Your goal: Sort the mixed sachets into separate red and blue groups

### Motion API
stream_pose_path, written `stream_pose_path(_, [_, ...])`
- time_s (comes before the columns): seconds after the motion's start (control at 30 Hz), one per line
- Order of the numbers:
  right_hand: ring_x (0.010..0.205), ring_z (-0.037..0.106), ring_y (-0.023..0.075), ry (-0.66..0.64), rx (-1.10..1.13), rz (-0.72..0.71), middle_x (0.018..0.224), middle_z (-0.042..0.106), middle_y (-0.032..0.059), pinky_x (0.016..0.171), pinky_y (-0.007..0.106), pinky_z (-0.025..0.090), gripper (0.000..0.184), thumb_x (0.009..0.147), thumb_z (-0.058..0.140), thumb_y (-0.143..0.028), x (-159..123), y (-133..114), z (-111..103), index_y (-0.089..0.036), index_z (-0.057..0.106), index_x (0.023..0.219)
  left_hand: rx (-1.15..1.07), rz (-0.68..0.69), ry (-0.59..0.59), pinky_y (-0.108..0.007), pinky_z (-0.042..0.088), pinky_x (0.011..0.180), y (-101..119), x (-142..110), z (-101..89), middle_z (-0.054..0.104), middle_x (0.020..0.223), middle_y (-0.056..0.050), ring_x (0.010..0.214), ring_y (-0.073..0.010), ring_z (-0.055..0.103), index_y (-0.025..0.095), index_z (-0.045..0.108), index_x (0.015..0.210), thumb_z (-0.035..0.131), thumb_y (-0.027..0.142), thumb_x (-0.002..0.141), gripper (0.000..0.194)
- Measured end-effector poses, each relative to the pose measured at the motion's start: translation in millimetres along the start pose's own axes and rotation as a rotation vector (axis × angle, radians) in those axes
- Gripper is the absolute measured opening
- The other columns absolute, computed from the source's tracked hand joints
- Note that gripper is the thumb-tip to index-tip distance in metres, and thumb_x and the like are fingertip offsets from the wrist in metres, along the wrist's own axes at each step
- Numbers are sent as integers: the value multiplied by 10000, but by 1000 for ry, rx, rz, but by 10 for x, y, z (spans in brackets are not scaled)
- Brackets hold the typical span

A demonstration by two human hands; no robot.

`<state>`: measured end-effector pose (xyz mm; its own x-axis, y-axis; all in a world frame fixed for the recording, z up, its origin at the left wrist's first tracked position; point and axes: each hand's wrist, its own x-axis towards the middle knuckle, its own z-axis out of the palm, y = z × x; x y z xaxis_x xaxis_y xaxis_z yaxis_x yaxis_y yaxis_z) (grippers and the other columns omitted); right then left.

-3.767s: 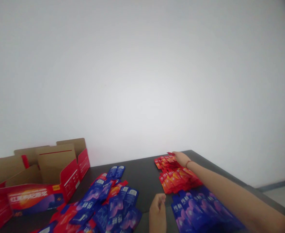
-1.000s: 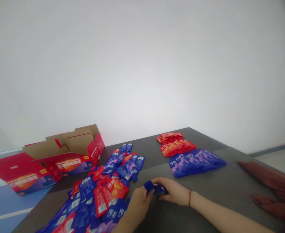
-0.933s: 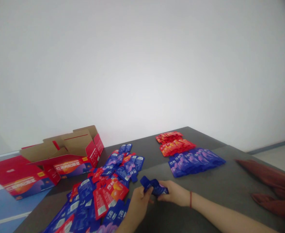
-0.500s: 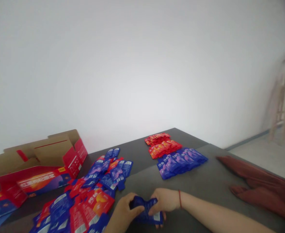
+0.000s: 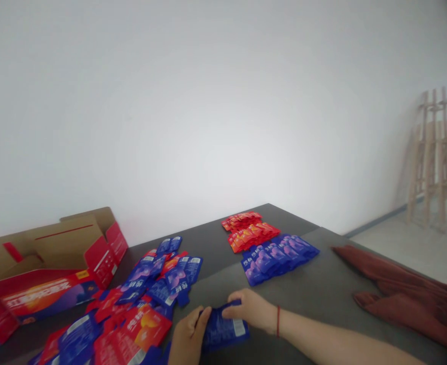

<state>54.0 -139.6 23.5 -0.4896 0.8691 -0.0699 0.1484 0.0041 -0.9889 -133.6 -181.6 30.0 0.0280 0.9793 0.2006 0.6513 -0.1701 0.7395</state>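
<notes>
Between my two hands, near the front edge of the view, is a blue sachet (image 5: 222, 328) with a white label patch on its right part. My left hand (image 5: 189, 332) grips its left side, thumb on top. My right hand (image 5: 251, 310), with a red string at the wrist, pinches its upper right edge. Left of my hands lies a loose pile of red and blue sachets (image 5: 147, 324). Beyond my right hand, blue sachets (image 5: 278, 257) overlap in a fanned row. Behind them are a row of orange-red sachets (image 5: 253, 235) and a row of red sachets (image 5: 241, 220).
An open red cardboard box (image 5: 52, 296) with a brown inside stands at the left on the dark table (image 5: 314, 294). Dark red cloth (image 5: 406, 294) lies along the right edge. A wooden rack (image 5: 436, 162) stands on the floor beyond, by a white wall.
The blue sachet, bunched between my hands before, is now flatter and more spread out. My left hand has moved slightly left, and the view has turned a little to the right.
</notes>
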Motion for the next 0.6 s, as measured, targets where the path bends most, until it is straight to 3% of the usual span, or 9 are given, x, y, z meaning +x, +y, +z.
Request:
stream_pose_path(0.1, [522, 456, 82, 12, 258, 42, 586, 509, -57, 526, 204, 369, 269, 592, 684, -376, 10, 66, 82, -163, 562, 703, -18, 10, -3, -230, 419, 663, 24, -6, 0, 600, 718, -2, 713, -166, 566, 197, 557, 729, 390, 482, 848, 350])
stream_pose_path(0.27, [526, 385, 74, -51, -34, -120, 537, 441, -63, 503, 192, 321, 160, 634, 651, -254, -31, 126, 88, -153, 540, 580, 119, 78, -212, -207, 345, 598, 123, -29, 18, 574, 669, 32, 657, -134, 529, 190, 542, 702, 536, 391, 778, 215])
stream_pose_path(0.47, [431, 414, 95, -25, -173, -55, 499, 437, -57, 413, 205, 300, 277, 812, 484, -395, -25, 104, 23, -177, 501, 641, 254, 52, -156, -236, 243, 537, 163, -37, 102, 481, 583, 38, 579, -119, 466, 197, 426, 604, 353, 375, 889, 343])
stream_pose_path(0.6, [469, 391, 89, 66, -351, -212, 502, 381, -62, 440, 209, 269, 354, 848, 476, -406, -13, 131, -22, -181, 450, 576, 166, 19, -148, -232, 248, 529, 122, 22, 137, 428, 565, 44, 572, -116, 439, 196, 384, 572, 388, 395, 872, 360])
